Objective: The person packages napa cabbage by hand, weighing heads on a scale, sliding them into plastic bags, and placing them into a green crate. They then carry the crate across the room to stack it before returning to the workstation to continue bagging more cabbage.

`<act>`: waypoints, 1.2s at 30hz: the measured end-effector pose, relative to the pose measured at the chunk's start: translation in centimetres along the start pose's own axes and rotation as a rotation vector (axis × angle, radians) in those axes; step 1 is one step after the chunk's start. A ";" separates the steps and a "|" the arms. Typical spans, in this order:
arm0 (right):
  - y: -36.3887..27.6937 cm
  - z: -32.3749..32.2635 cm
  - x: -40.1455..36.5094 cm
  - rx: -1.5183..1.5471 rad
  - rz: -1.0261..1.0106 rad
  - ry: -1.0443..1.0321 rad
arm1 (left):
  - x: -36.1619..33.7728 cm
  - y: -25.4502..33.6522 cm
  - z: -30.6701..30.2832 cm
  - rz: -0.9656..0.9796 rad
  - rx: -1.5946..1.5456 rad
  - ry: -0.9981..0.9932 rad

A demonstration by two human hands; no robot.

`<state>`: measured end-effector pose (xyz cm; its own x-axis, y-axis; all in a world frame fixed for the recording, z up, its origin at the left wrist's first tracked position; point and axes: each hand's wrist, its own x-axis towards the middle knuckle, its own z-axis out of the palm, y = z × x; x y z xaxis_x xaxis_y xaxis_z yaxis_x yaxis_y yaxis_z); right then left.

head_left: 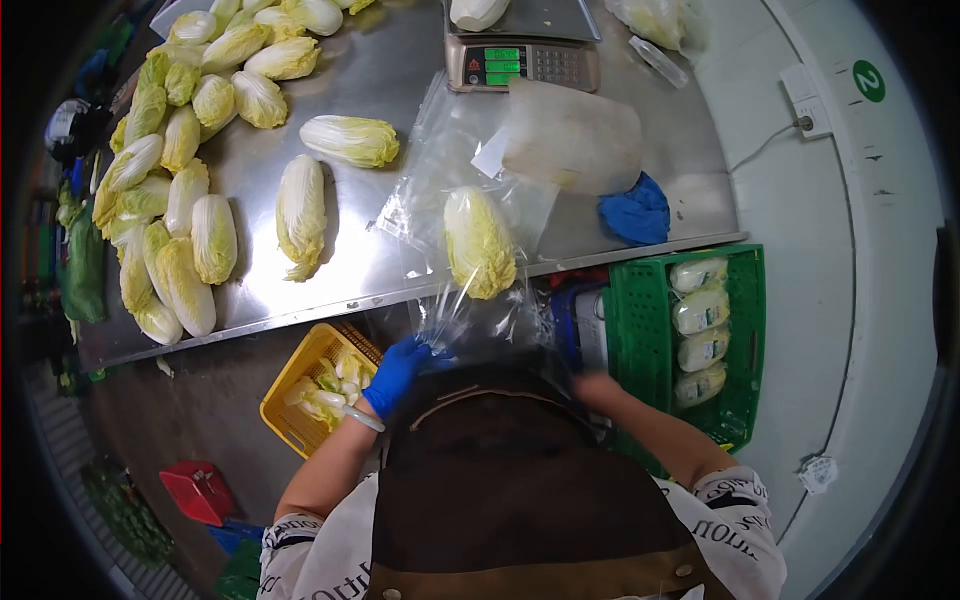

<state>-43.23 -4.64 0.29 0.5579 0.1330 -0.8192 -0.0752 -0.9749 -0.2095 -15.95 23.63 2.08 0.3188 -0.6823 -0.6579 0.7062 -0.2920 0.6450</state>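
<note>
At the table's front edge, a napa cabbage (478,235) lies with its leafy end toward me. Clear plastic bag film (410,205) spreads around and beneath it, and some hangs over the edge. My left hand (397,372), in a blue glove, is closed on the gathered plastic below the cabbage. My right hand (592,390) is smeared by motion to the right of the dark cap brim, its fingers hidden. A translucent sheet (575,135) and a crumpled blue glove (636,210) lie right of the cabbage.
Many napa cabbages (180,215) are piled at the left of the steel table (355,240). A scale (520,62) holds one at the back. Below stand a yellow basket (285,405) with leaves and a green crate (740,350) with wrapped cabbages. A wall (800,240) borders the right.
</note>
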 end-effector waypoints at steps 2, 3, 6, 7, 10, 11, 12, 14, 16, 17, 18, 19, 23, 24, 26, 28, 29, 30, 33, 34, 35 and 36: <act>2.8 6.6 -1.9 0.131 0.154 -0.154 | 0.5 -1.4 -2.1 -0.029 0.033 -0.043; 2.5 5.3 -2.2 0.143 0.120 -0.118 | 1.3 -2.4 -3.7 0.069 0.162 0.054; -0.2 -4.2 -1.3 0.024 0.054 0.754 | 0.8 -1.6 -3.1 0.500 0.773 0.516; -1.4 -8.6 -0.5 0.059 0.105 0.943 | 0.7 -0.3 -2.5 0.605 1.114 0.500; -2.3 -13.1 2.6 -0.149 -0.201 1.143 | 1.1 2.1 -1.5 0.927 1.810 0.286; -2.1 -13.3 3.6 -0.157 -0.319 1.122 | 1.4 2.1 -1.7 0.974 1.762 0.147; -1.7 -13.5 4.5 -0.169 -0.438 1.098 | 2.1 2.0 -2.1 1.017 1.707 0.010; -0.5 -13.6 5.6 0.193 -0.473 0.984 | 2.3 3.7 -1.9 1.041 1.583 -0.142; 0.2 -14.9 4.7 0.610 -0.409 0.828 | 1.5 6.0 -1.8 0.731 1.105 -0.067; 0.9 -15.2 5.2 0.878 -0.369 0.748 | 1.7 6.7 -2.0 0.579 0.868 -0.034; 1.8 -14.9 6.4 1.246 -0.351 0.663 | 3.1 5.7 -2.6 0.467 0.516 0.032; 2.3 -15.4 7.1 1.606 -0.328 0.562 | 3.8 6.7 -2.4 0.332 0.406 0.030; 1.0 -15.1 9.9 1.853 -0.024 0.405 | 8.8 6.1 -3.6 0.028 0.258 0.203; 0.3 -14.3 11.3 1.859 0.042 0.435 | 9.7 5.1 -3.6 0.026 0.375 0.238; -0.7 -13.5 12.7 1.812 0.092 0.529 | 11.3 3.0 -3.9 0.105 0.574 0.268; -1.6 -13.8 12.6 1.741 0.195 0.644 | 11.8 2.9 -3.3 0.043 0.527 0.364; -2.1 -14.2 12.2 1.713 0.235 0.694 | 11.8 3.3 -2.9 0.013 0.506 0.409; -2.3 -14.8 11.8 1.680 0.271 0.749 | 12.9 1.4 -4.5 0.130 0.537 0.389; -3.5 -16.0 8.2 1.129 0.394 1.132 | 11.9 3.6 -3.6 0.118 0.715 0.432; -3.4 -17.9 5.9 0.794 0.120 1.112 | 10.9 5.2 -2.8 0.022 0.674 0.392; -3.4 -19.4 4.2 0.455 -0.137 1.063 | 10.3 6.3 -1.9 0.022 0.776 0.405; -4.6 -16.4 6.4 0.097 -0.269 1.254 | 9.9 7.2 -0.8 0.028 0.882 0.416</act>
<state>-25.76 -2.21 4.83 0.9528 0.0124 0.3033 0.1299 -0.9197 -0.3704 -7.19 15.35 -0.11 0.6457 -0.4552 -0.6131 0.0222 -0.7914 0.6109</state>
